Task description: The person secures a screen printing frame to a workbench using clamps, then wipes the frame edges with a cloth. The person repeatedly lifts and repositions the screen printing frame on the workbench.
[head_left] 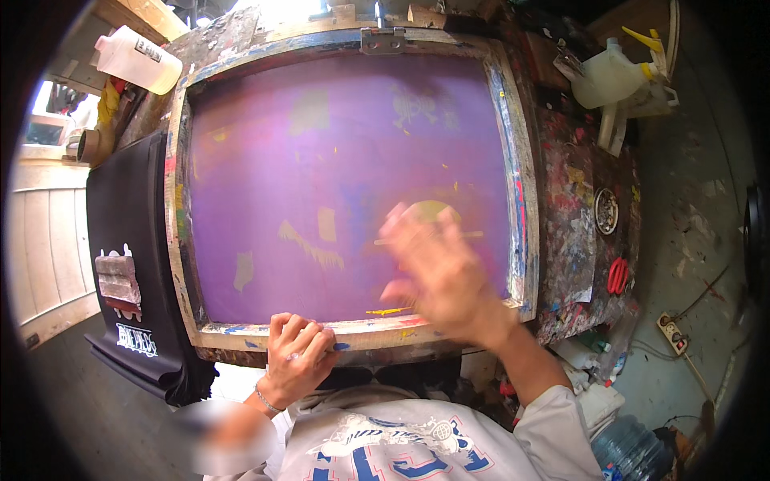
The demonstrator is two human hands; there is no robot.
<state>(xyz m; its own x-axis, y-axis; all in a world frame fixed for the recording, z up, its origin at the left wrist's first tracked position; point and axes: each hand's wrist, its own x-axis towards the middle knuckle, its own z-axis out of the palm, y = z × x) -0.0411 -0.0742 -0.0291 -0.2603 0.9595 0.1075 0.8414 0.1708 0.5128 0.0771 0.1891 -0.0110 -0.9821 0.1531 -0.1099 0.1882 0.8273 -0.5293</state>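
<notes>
In front of me lies a wooden screen-printing frame (525, 200) with purple mesh (265, 192). Pale stencil shapes and yellow smears mark the mesh. My left hand (298, 353) grips the near rail of the frame left of its middle, fingers curled over the wood; a ring and a bracelet show. Over the right part of the mesh hovers or rests my right hand (437, 268), blurred, with the fingers stretched out and no object visible in it. Whether it touches the mesh I cannot tell. Part of a yellowish round stencil shape shows just beyond its fingertips.
A metal hinge (382, 40) joins the far rail. Left lies black fabric (128, 200) with a printed design; beyond it, a plastic bottle (139, 60). On the right are a spray bottle (605, 76), a round tin (606, 211), red-handled scissors (618, 276) and a floor power strip (672, 333).
</notes>
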